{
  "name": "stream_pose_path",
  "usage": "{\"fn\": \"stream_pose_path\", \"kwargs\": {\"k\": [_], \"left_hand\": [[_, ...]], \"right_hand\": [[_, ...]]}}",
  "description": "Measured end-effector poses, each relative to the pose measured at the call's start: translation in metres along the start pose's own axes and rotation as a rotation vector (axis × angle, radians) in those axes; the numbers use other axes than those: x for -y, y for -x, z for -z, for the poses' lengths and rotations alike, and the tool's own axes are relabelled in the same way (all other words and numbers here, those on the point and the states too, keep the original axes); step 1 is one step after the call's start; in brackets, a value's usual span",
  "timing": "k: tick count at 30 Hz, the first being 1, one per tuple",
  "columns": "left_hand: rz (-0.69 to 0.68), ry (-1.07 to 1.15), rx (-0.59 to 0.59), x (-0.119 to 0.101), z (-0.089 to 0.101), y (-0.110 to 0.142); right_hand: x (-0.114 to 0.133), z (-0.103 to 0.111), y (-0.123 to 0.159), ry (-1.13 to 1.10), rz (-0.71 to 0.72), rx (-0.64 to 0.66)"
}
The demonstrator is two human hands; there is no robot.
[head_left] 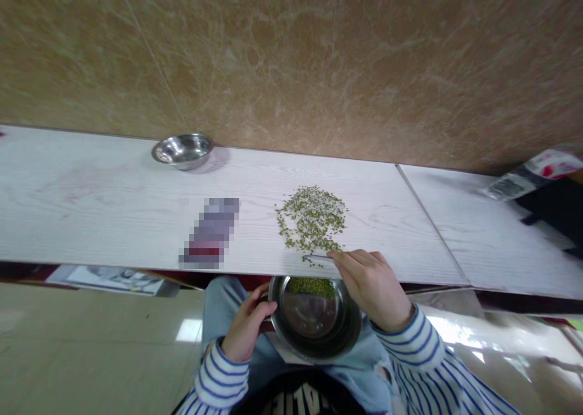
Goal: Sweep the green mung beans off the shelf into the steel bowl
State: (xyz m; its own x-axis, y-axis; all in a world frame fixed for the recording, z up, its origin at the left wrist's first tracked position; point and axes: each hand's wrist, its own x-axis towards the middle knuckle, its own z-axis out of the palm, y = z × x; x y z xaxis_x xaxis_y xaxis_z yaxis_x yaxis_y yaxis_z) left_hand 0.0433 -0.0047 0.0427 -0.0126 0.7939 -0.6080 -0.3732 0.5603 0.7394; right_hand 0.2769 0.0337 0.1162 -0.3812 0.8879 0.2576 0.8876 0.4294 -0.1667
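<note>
My left hand grips the left rim of a large steel bowl, held over my lap just below the table's front edge. Small green beans, which look like mung beans, lie inside it along the far side. More of these green beans are spread loosely over the white table above the bowl. In the closed fingers of my right hand is a thin metal utensil, laid near the front edge of the spread beans. Its full shape is hidden by the hand.
Near the wall stands a small steel bowl. A pixelated flat object lies left of the beans. At the far right are a plastic package and a black item. The table ends just above my lap.
</note>
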Motion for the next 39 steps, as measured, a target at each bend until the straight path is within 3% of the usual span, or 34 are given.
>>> {"fn": "stream_pose_path", "kwargs": {"k": [39], "left_hand": [[-0.004, 0.006, -0.014, -0.001, 0.002, 0.003]], "right_hand": [[0.001, -0.011, -0.010, 0.029, 0.001, -0.001]]}}
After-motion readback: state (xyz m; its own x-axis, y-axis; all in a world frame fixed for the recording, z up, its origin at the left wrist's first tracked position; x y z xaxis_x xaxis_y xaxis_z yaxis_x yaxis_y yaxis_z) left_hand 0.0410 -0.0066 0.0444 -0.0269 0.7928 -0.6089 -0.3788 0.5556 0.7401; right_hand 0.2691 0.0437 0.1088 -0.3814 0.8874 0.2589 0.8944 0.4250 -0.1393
